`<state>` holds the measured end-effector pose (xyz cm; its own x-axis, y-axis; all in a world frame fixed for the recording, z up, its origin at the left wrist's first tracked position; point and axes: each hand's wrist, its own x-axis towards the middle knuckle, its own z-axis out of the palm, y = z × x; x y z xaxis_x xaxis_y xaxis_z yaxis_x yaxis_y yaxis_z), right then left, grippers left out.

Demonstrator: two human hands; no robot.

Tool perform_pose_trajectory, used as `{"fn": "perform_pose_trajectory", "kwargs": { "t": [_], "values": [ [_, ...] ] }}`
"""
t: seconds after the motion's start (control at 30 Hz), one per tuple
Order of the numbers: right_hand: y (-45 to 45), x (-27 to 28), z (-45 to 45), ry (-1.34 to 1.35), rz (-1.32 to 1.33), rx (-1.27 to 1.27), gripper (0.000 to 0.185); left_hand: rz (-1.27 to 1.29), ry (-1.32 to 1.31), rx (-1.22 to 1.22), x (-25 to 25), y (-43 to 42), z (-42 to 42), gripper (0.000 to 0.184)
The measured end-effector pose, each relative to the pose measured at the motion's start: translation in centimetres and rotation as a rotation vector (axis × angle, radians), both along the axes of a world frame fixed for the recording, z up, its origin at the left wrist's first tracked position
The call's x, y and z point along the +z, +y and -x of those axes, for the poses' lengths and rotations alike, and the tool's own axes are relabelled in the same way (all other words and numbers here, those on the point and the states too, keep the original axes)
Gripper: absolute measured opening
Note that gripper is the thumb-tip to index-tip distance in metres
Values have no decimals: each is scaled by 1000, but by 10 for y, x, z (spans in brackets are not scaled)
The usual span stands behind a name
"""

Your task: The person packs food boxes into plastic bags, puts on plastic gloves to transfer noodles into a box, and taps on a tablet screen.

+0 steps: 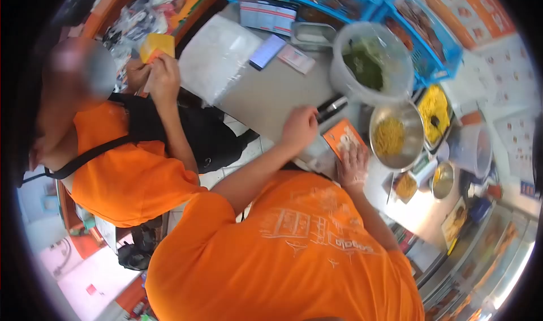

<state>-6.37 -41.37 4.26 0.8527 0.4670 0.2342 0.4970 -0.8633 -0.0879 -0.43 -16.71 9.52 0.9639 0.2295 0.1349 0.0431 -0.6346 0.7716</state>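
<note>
My right hand (353, 167) lies on the lower part of an orange packet (343, 137) with pictures on it, fingers spread; it seems to wear a thin clear glove. My left hand (300, 128) is closed at the counter, beside a black and silver tool (331, 109). Whether its fingers grip the tool's end or something else is hidden. Just right of the packet stands a steel bowl (390, 135) of yellow noodle-like food. Behind that bowl is a large clear tub (370, 63) with a green mass inside.
A co-worker in orange (130, 157) at the left holds a yellow packet (156, 47). On the counter (249, 103) lie plastic sheets (218, 55) and two phone-like boxes (267, 52). Blue crates (430, 32) stand behind. A tray of yellow food (434, 114) and small bowls (443, 180) are at right.
</note>
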Motion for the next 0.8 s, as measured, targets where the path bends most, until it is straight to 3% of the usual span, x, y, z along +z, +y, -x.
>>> {"fn": "perform_pose_trajectory", "kwargs": {
  "t": [0.07, 0.2, 0.27, 0.3, 0.37, 0.53, 0.63, 0.7, 0.73, 0.8],
  "values": [
    [3, 2, 1, 62, 8, -7, 59, 47, 268, -69, -29, 4, -25, 21],
    [5, 6, 0, 33, -98, -20, 59, -72, 281, -141, -35, 5, -45, 26],
    [5, 4, 3, 64, -137, 7, 58, 142, 616, -100, -34, 7, -51, 22],
    [6, 3, 3, 72, -154, -12, 58, 122, 627, -113, -33, 10, -50, 22],
    [7, 2, 1, -31, -160, -6, 50, 560, 729, -23, -22, 16, -53, 21],
    [8, 10, 3, -19, -175, -26, 50, 825, 631, 99, -10, 36, -8, 19],
    [7, 13, 3, -6, -162, -18, 47, 651, 677, 144, -43, 46, 11, 20],
    [9, 13, 3, -1, -166, -29, 45, 97, 463, -58, -79, 53, 4, 22],
    [10, 11, 3, 6, -161, -34, 45, 101, 471, -63, -65, 51, 2, 22],
    [10, 9, 2, -16, -176, -32, 46, -911, 20, -196, -15, 46, -9, 24]
  ]
}}
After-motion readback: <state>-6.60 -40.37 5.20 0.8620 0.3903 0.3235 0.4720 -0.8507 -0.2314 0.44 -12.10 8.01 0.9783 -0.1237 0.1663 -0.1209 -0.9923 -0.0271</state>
